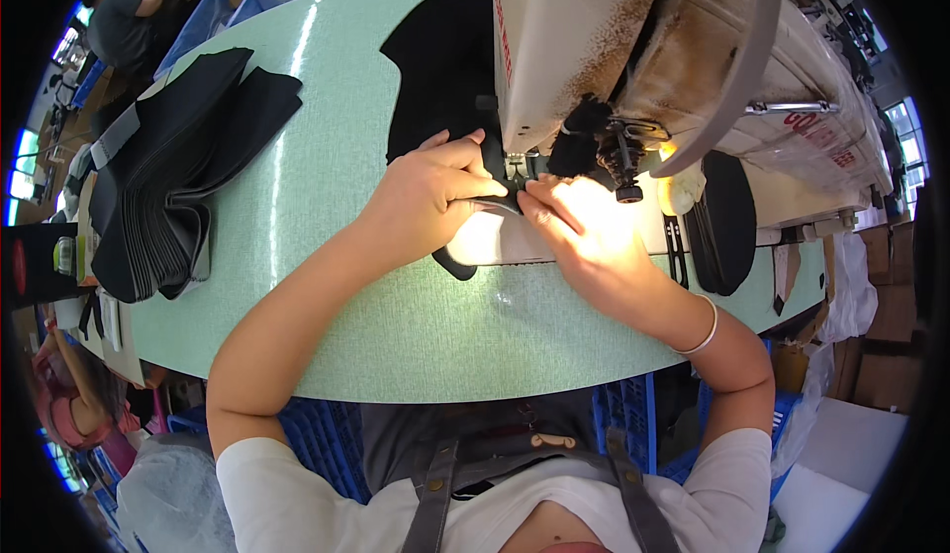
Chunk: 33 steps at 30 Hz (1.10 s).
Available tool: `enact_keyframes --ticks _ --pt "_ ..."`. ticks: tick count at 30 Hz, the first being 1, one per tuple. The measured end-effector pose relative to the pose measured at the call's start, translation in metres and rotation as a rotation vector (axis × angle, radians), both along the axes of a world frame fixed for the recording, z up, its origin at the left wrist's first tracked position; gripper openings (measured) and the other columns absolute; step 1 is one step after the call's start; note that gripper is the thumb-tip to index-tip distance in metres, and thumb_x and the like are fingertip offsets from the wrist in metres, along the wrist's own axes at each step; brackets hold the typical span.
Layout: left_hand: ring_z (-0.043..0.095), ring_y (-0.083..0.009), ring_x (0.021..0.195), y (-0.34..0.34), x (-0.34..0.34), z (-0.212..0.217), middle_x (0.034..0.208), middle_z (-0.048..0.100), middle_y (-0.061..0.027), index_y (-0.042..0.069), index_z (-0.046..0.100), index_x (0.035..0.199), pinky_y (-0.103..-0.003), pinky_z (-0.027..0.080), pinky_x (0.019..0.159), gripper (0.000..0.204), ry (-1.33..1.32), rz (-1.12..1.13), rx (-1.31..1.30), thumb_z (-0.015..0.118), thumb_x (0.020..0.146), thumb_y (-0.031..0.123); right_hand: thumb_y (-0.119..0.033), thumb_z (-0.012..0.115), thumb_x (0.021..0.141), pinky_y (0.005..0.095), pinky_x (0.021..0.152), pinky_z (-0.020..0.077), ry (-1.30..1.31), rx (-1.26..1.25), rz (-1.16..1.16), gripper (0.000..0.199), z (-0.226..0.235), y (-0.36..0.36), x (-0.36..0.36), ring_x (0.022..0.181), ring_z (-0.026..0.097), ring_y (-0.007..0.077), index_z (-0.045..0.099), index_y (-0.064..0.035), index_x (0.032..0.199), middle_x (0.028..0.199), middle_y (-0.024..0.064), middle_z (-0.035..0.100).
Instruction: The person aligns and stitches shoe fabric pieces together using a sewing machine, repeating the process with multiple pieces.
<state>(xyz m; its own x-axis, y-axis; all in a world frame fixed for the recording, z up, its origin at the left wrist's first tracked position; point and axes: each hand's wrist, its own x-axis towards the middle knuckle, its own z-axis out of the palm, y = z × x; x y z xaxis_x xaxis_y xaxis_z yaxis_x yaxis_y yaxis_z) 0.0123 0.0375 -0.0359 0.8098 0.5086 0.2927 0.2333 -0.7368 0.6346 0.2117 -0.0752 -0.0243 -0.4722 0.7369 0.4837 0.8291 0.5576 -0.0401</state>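
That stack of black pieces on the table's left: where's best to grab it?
I'd take the stack by its near end, coming from the person's side: many layered edges face that way, so fingers could probably gather them together.

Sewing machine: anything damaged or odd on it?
The pale sewing machine has brown, rust-like speckling on its head, odd against the cleaner casing. A black fuzzy clump near the needle end looks out of place; possibly lint, can't tell.
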Motion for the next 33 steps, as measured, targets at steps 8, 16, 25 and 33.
enact_keyframes --ticks 8,16,25,33 --pt "0.062 -0.0236 0.093 -0.009 0.004 0.009 0.082 0.059 -0.0036 0.007 0.072 0.09 -0.041 0.049 0.091 0.021 -0.054 -0.014 0.468 0.07 0.07 0.002 -0.009 0.066 0.07 0.038 0.08 0.0484 0.051 0.033 -0.166 0.025 0.024 -0.001 0.032 0.094 0.058 0.0244 0.063 -0.0029 0.093 0.092 0.0076 0.06" --pt "0.057 -0.0204 0.085 -0.01 -0.002 0.007 0.084 0.061 -0.0013 0.009 0.072 0.092 -0.031 0.05 0.069 0.019 0.039 -0.08 0.318 0.072 0.073 0.009 -0.004 0.056 0.088 0.0311 0.086 0.051 0.017 -0.4 -0.039 0.035 0.015 0.002 0.05 0.106 0.064 0.0184 0.063 -0.0064 0.122 0.12 0.0048 0.066" --pt "0.056 -0.0169 0.078 -0.006 0.003 0.002 0.078 0.058 0.0021 0.011 0.07 0.086 -0.027 0.049 0.06 0.014 -0.053 -0.042 0.394 0.069 0.072 0.008 -0.015 0.062 0.079 0.0434 0.095 0.0441 -0.522 -0.069 -0.182 0.054 0.006 -0.006 0.028 0.108 0.06 0.0148 0.056 -0.0134 0.132 0.119 -0.001 0.064" --pt "0.056 -0.0164 0.079 -0.004 0.003 -0.002 0.078 0.059 0.002 0.01 0.07 0.081 -0.027 0.049 0.06 0.012 -0.085 -0.017 0.364 0.069 0.07 0.006 -0.011 0.063 0.067 0.0408 0.083 0.0468 -0.264 0.124 -0.22 0.022 0.027 -0.003 0.034 0.089 0.058 0.0216 0.065 -0.0095 0.089 0.086 0.003 0.059"
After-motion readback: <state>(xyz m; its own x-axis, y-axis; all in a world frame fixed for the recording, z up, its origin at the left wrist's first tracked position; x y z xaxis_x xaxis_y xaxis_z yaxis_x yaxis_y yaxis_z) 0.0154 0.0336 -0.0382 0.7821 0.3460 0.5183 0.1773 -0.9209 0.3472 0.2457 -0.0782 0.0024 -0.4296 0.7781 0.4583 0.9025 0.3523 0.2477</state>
